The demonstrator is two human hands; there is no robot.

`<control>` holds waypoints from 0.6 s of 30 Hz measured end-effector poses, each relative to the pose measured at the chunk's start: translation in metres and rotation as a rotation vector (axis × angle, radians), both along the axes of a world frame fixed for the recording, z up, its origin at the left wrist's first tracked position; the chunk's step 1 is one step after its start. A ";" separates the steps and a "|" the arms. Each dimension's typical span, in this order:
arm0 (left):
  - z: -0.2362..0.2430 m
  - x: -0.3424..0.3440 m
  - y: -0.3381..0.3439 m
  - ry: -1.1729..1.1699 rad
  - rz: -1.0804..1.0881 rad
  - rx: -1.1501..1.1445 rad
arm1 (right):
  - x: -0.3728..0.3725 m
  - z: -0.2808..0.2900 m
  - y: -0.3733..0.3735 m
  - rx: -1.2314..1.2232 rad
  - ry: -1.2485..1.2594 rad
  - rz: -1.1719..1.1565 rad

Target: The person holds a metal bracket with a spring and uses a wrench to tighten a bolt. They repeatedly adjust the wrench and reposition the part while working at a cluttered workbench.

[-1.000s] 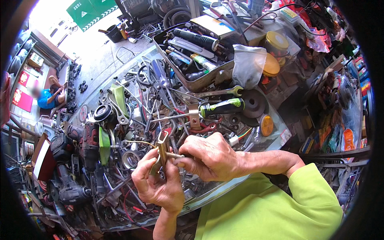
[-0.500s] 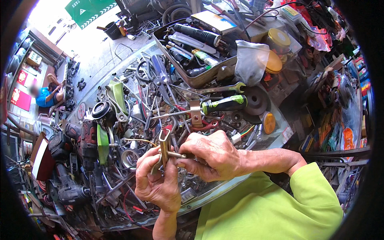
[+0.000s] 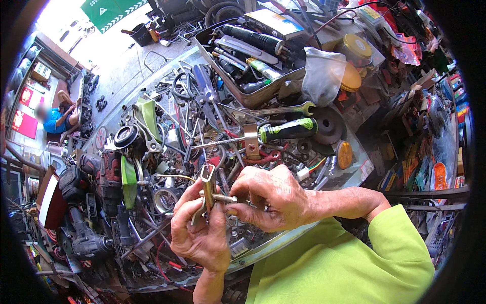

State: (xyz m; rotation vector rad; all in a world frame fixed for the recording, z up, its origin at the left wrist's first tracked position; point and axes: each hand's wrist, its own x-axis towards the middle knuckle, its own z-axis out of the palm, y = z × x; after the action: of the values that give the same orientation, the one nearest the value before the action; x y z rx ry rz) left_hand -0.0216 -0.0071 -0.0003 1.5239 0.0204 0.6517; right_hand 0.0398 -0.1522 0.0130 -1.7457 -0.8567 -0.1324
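My left hand (image 3: 202,235) grips a brass-coloured, U-shaped metal bracket (image 3: 208,183) upright between thumb and fingers. A short bolt (image 3: 223,197) sticks out sideways from the bracket toward the right. At the bolt's outer end, the thumb and forefinger of my right hand (image 3: 271,197) close around it; its other fingers are curled. A bent metal tab (image 3: 197,215) shows between my left fingers. Beyond the hands, a green-and-black-handled screwdriver (image 3: 288,130) lies across a copper-coloured bracket (image 3: 251,143) on the heap.
Loose hardware and tools cover the glass-topped table (image 3: 349,175). Power drills (image 3: 111,177) crowd its left side. A metal tray (image 3: 243,99) of tools stands at the back, with an open-ended wrench (image 3: 283,110) before it. Another person (image 3: 58,119) sits far left.
The view has shifted slightly, so the table's things sit a little further right. Both hands stay on the bracket and bolt, with only slight finger movement.
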 end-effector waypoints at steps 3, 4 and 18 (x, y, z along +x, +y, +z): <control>-0.001 -0.001 -0.001 -0.026 0.009 0.083 | 0.003 -0.009 0.002 0.008 -0.131 -0.014; -0.003 0.000 0.000 -0.038 0.026 0.150 | 0.001 -0.014 0.001 0.009 -0.019 0.047; -0.004 -0.003 -0.002 -0.047 0.074 0.260 | -0.006 -0.009 0.003 0.123 0.300 0.144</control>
State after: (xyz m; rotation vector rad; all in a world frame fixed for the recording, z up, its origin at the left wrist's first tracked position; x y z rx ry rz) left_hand -0.0244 -0.0095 -0.0046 1.7632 -0.0455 0.7726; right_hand 0.0342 -0.1489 0.0040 -1.5347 -0.7338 0.1662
